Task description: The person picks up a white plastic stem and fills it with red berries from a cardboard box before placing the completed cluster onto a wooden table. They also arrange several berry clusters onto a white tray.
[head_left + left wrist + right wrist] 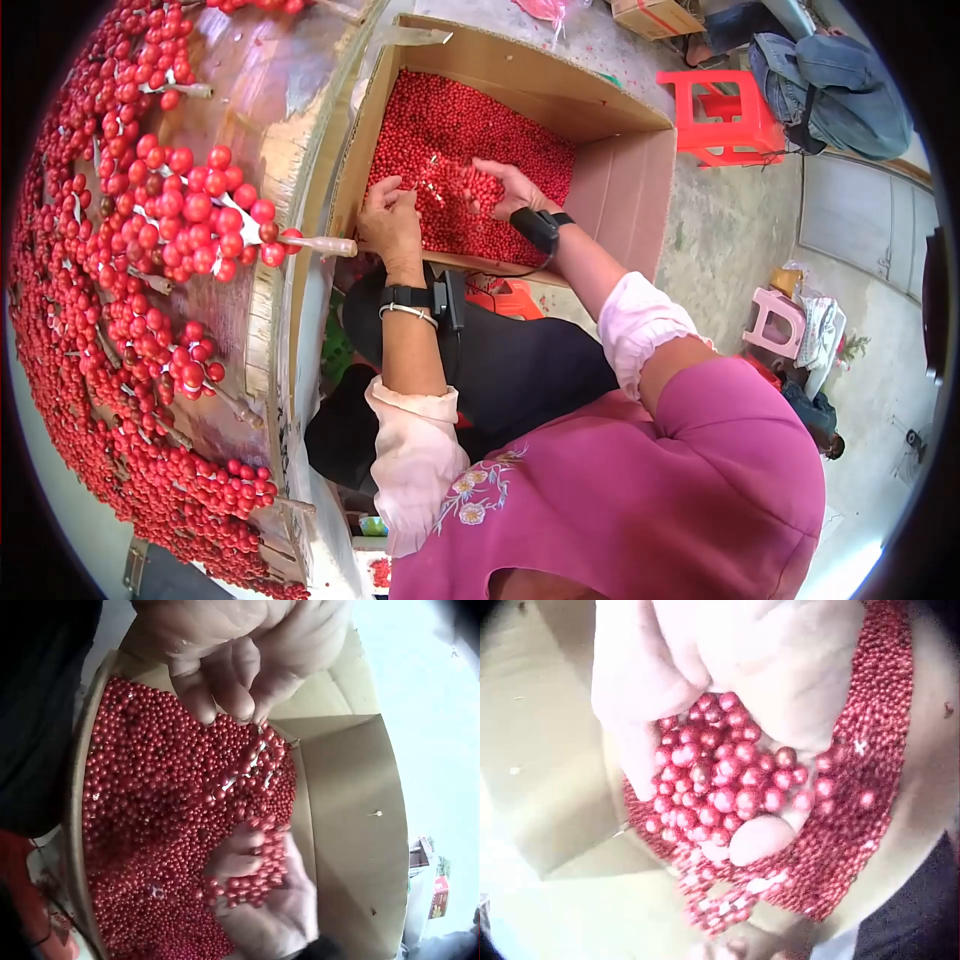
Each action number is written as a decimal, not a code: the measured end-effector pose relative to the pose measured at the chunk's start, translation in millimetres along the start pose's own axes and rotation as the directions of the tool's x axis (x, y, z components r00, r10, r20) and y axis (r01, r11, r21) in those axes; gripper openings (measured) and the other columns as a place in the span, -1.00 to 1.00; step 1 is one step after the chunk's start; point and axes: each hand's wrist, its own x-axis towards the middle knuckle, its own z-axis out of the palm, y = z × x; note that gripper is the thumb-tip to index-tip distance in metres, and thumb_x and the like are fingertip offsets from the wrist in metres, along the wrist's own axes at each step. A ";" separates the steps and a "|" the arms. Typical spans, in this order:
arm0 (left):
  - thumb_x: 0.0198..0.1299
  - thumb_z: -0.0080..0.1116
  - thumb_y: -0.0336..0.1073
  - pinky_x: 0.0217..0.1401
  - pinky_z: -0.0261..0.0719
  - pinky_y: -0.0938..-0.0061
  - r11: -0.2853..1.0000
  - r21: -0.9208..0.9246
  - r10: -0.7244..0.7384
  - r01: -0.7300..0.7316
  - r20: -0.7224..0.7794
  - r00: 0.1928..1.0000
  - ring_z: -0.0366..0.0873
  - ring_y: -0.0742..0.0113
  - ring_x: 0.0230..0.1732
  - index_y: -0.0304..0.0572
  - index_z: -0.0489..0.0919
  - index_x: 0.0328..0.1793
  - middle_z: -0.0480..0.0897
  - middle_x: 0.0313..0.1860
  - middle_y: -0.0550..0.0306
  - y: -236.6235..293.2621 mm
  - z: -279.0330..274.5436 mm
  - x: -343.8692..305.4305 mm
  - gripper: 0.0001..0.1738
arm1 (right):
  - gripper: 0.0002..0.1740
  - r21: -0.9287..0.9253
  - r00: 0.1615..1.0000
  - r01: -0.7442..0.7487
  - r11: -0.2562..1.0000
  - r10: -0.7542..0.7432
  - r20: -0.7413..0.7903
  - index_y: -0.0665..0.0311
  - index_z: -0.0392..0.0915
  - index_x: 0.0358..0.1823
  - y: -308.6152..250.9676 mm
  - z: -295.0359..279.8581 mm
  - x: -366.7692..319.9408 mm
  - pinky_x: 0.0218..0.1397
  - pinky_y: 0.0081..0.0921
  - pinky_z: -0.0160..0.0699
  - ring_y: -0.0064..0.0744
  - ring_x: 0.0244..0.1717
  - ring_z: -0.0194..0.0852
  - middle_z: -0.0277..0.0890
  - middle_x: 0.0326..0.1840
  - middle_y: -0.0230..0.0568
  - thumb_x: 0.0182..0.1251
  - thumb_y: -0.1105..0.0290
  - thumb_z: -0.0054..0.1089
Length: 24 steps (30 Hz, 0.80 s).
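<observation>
My left hand [390, 225] is over the near left part of a cardboard box [640, 190] of loose red berries [440, 110]. In the left wrist view, its fingertips [244, 712] pinch the stem end of a thin berry sprig [255, 761] with pale bits along it. My right hand [515, 188] is just to the right, palm turned up. Its fingers curl round a heap of red berries [720, 772], the thumb [761, 840] along the heap's edge. The sprig hangs close beside the cupped berries; whether they touch, I cannot tell.
Left of the box, a wooden board [290, 130] carries many berry branches [200, 215], some stems sticking out over its edge. A red stool [725, 118] stands beyond the box at the right, a pink stool [775, 322] farther right. Another person's legs show at the top right.
</observation>
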 end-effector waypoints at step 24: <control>-0.13 0.18 -0.53 -0.56 0.48 0.58 1.000 0.000 0.000 0.000 0.013 1.000 0.49 0.45 -0.57 -0.25 0.57 -0.22 0.58 -0.48 0.13 -0.3 -0.2 -4.5 -0.74 | -0.76 -0.984 0.722 -0.180 -0.022 -0.682 -0.117 0.28 0.55 -0.33 66.7 -105.0 9.9 -0.38 -0.44 0.48 -0.40 -0.48 0.50 0.49 -0.54 -0.12 -0.08 0.37 0.25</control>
